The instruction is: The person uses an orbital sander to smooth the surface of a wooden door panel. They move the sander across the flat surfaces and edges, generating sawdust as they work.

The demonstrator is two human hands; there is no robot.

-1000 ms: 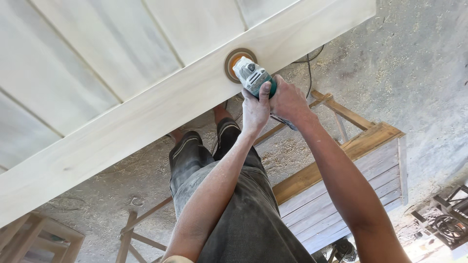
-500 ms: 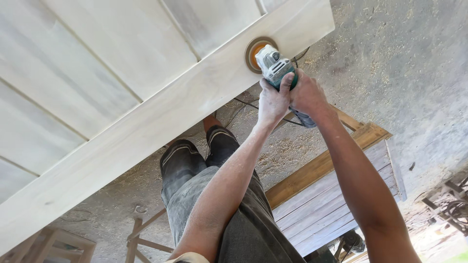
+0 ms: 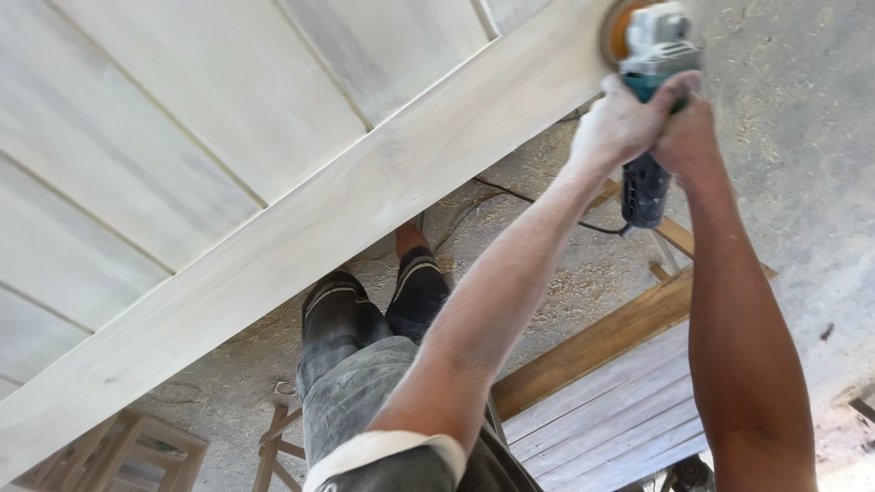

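Sawdust is lying thick over the grey concrete floor (image 3: 802, 182), which is showing below a pale wooden door panel (image 3: 273, 182) propped up flat. Both sets of fingers are wrapping tightly, fully closed, around an angle grinder (image 3: 652, 64) at about one o'clock in the view: the left hand (image 3: 620, 123) is gripping the neck just behind the grey gear head, and the right hand (image 3: 688, 137) is clasping the teal body beside it. This grinder is likely handling as a dense, rigid, vibrating tool, best taken two-handed along the body and clear of the disc, and dust is probably making the casing slick. Its orange sanding disc (image 3: 615, 27) is pressing on the panel's light rail near the far corner. A dark tail of the tool is hanging at five o'clock from the hands, trailing a black cable (image 3: 547, 205) across the floor. Beyond, a slatted wooden crate (image 3: 620, 401) is sitting at four o'clock. The top edge is cropping the disc, so its contact with the wood is hard to judge, and the panel's supports are staying hidden.
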